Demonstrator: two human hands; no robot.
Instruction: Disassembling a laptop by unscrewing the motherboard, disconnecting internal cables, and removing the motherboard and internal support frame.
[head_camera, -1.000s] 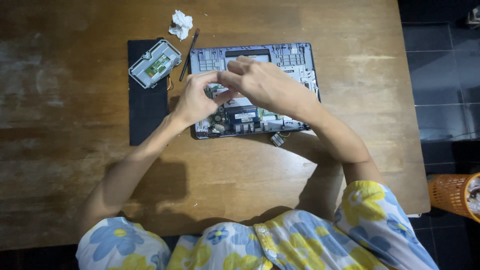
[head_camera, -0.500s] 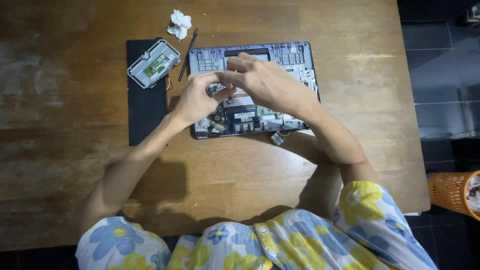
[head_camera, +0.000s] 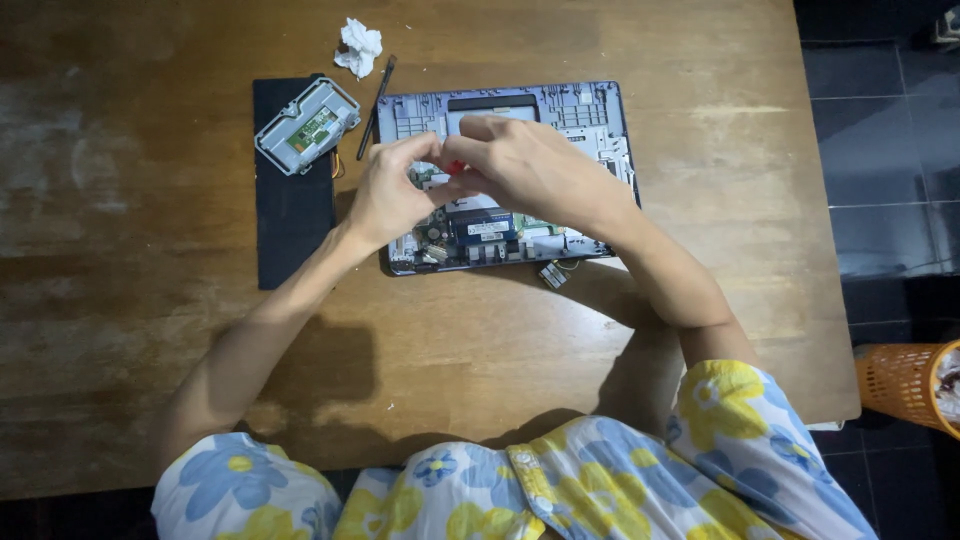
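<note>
We see our left hand and right hand meeting fingertip to fingertip above an opened laptop, both curled in a close pinch around a small red object held between them. The red object is mostly hidden by our fingers, and we cannot tell what it is or which hand has the firmer hold on it. Both hands hover over the left half of the laptop, whose cover is off so that its circuit boards, a dark blue board with a white label and grey plastic framing lie exposed. The laptop sits flat on the wooden counter, its long side running left to right in front of us.

Just below the laptop's lower edge, a small loose part with thin wires rests on the counter. To the left of the laptop, a black mat lies on the wood, and on its upper end sits a grey tray-shaped part with a green board, tilted at an angle. Between that part and the laptop, a thin dark tool lies slantwise. Above it, a crumpled white tissue rests on the counter. At the far right, off the counter, an orange basket stands on the dark tiled floor.
</note>
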